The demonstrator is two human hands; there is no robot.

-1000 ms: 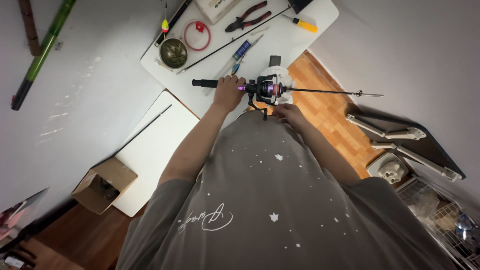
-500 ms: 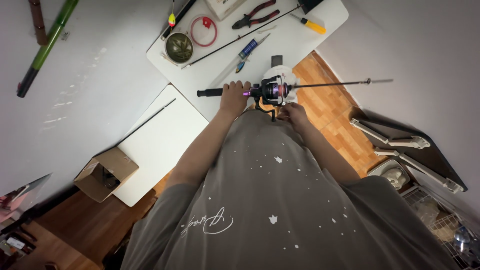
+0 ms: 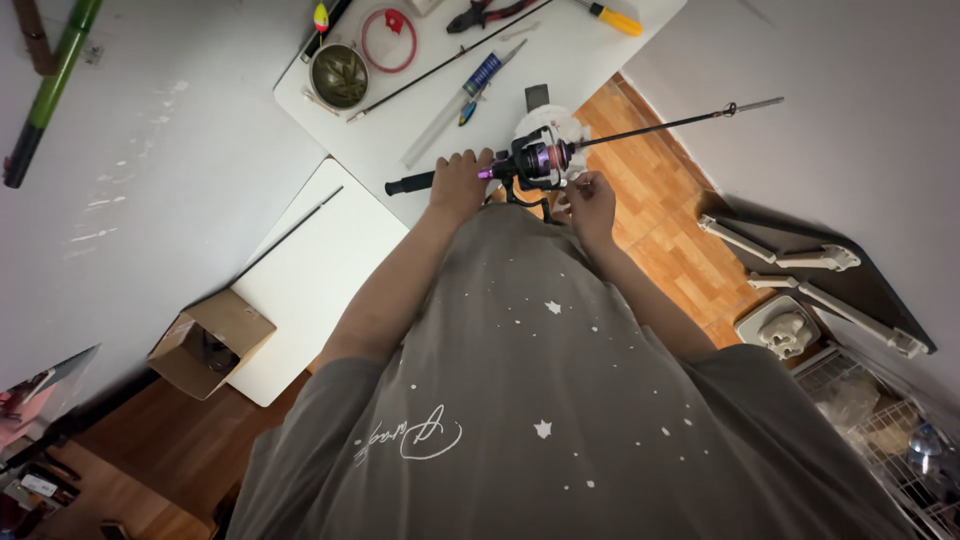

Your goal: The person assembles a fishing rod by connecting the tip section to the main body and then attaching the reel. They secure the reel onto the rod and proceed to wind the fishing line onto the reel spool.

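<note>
Fishing rod [image 3: 640, 127] is held level in front of the person's chest, over the near edge of the white surface [image 3: 590, 50], its black butt grip pointing to about 9 o'clock and its thin blank running out toward 2 o'clock above the wooden floor [image 3: 660, 210]. The left hand [image 3: 458, 185] is closed around the handle just behind the reel seat. The right hand [image 3: 588, 198] sits just below and at 4 o'clock of the black-and-purple spinning reel [image 3: 535, 160], fingers curled and pinched at the reel's underside; whether they hold the crank knob or a bit of line cannot be told. Judged step: the reel is being worked or set while the rod is steadied. The next move would seem to call for a firm hold by the left hand and fine fingertip control by the right. Farther out on the surface, at 11 to 12 o'clock of the hands, lie a second thin black rod section [image 3: 440, 65], a blue-capped tube [image 3: 482, 75], a round green tin [image 3: 339, 75], a red ring [image 3: 388, 40], pliers [image 3: 480, 14] and a yellow-handled tool [image 3: 612, 17]. A cardboard box [image 3: 208, 342] stands on the floor at 8 o'clock.
</note>
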